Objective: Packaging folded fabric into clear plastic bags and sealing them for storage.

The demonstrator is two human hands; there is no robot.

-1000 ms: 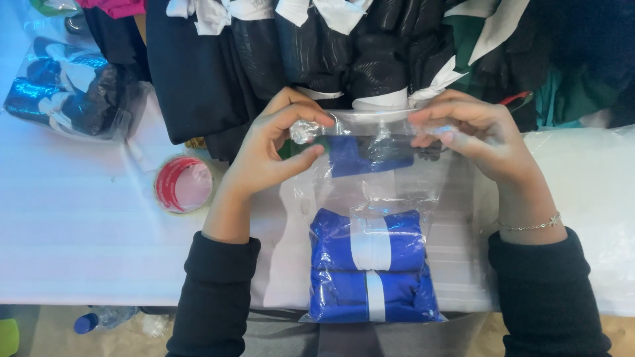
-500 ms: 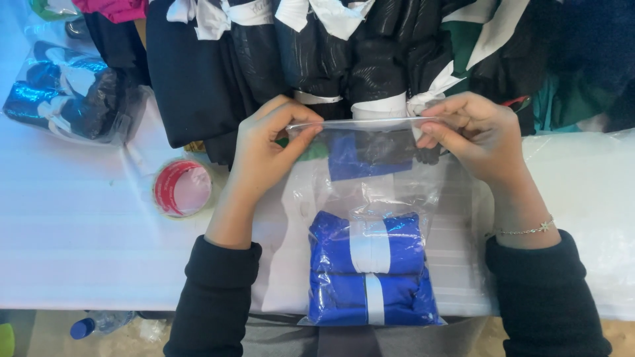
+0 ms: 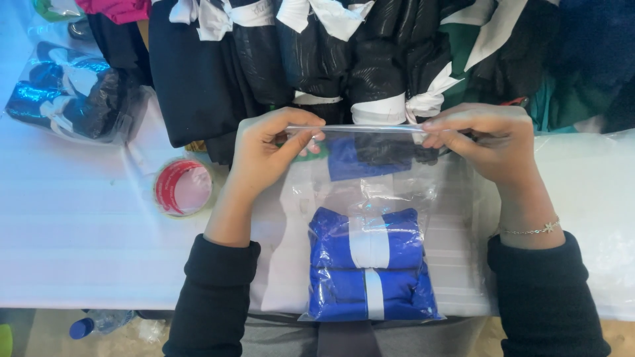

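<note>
A clear plastic bag [image 3: 390, 192] lies on the white table [image 3: 79, 231] in front of me. Inside it, near my body, sits a folded blue garment with a white stripe [image 3: 368, 264]. My left hand [image 3: 268, 155] pinches the bag's top edge at its left end. My right hand [image 3: 493, 142] pinches the same edge at its right end. The edge is stretched straight between them. A blue printed patch shows through the upper part of the bag.
A roll of red tape [image 3: 183, 187] lies left of my left hand. Dark folded garments with white bands [image 3: 331, 53] are piled along the far side. Another bagged garment [image 3: 66, 96] lies at the far left. A bottle [image 3: 99, 322] lies on the floor.
Both hands have pulled the bag's crumpled top edge taut into a straight line and lowered it slightly. The bag and the blue garment stay in place.
</note>
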